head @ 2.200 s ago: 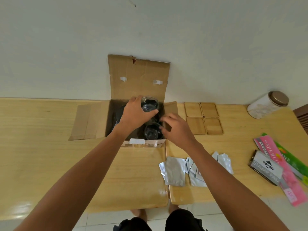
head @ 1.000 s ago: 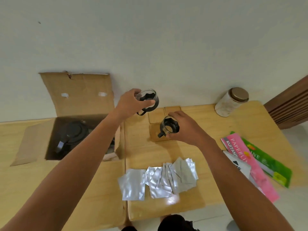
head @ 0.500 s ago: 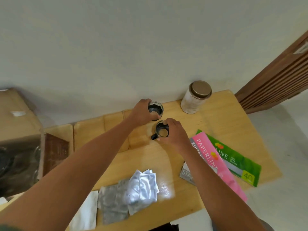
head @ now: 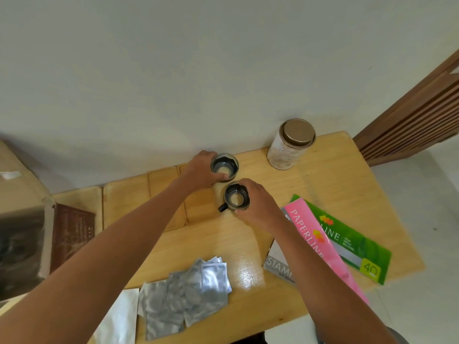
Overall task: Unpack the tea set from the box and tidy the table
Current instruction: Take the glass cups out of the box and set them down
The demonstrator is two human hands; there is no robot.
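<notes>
Two small glass cups with dark bases stand close together near the table's back edge. My left hand (head: 201,168) grips the far cup (head: 224,166) from its left side. My right hand (head: 258,206) wraps the near cup (head: 234,199), whose black handle points left toward me. Both cups rest on or just above wooden coasters (head: 162,194) laid in a row along the wall. The open cardboard box (head: 23,242) sits at the far left edge, blurred, with something dark inside.
A glass jar with a brown lid (head: 290,145) stands right of the cups. Pink and green paper packs (head: 330,239) and a grey stamp box (head: 279,265) lie at the right. Several silver sachets (head: 188,289) are piled near the front edge. A slatted wooden door (head: 417,115) is beyond the table's right end.
Both hands lifted a cup each out of the box, carried them right and brought them down onto the coasters. My view has swung right, leaving the box at the left edge.
</notes>
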